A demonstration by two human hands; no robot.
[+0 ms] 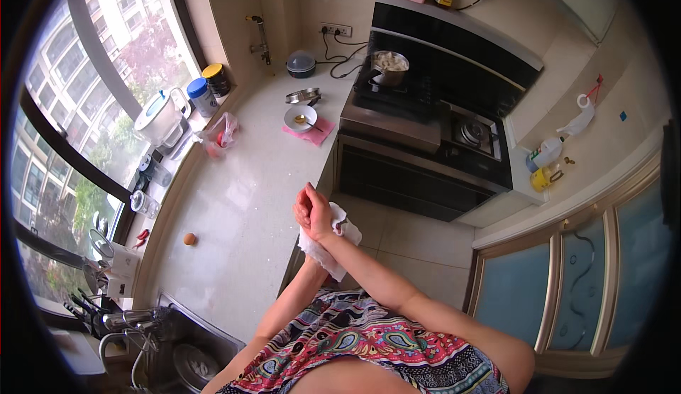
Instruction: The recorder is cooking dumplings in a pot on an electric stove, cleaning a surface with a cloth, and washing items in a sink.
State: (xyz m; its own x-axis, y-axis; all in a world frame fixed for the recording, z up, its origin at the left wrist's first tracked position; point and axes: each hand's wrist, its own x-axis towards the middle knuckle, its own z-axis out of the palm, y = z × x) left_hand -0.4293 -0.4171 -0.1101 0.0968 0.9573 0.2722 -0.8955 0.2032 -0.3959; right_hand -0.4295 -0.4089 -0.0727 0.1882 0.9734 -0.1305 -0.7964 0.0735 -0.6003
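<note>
Near the counter's front edge, my right hand (313, 213) has its fingers curled in, with nothing visible in them. A crumpled white paper towel or thin cloth (348, 234) wraps about my right wrist. My left forearm (298, 290) runs up beneath the right one into this white sheet. The sheet and my right wrist hide most of my left hand, which appears to hold the sheet from below. On the pale countertop (229, 266), to the left of my hands, lies a brown egg (190, 239). White specks are scattered over the counter.
A white bowl (300, 119) with a yellow substance sits on a pink cloth (319, 132). Beyond are a pot (390, 68) on the stove (425, 107) and a plastic bag (219, 137) holding red items. At lower left is the sink (229, 335); a sliding door (511, 293) stands at right.
</note>
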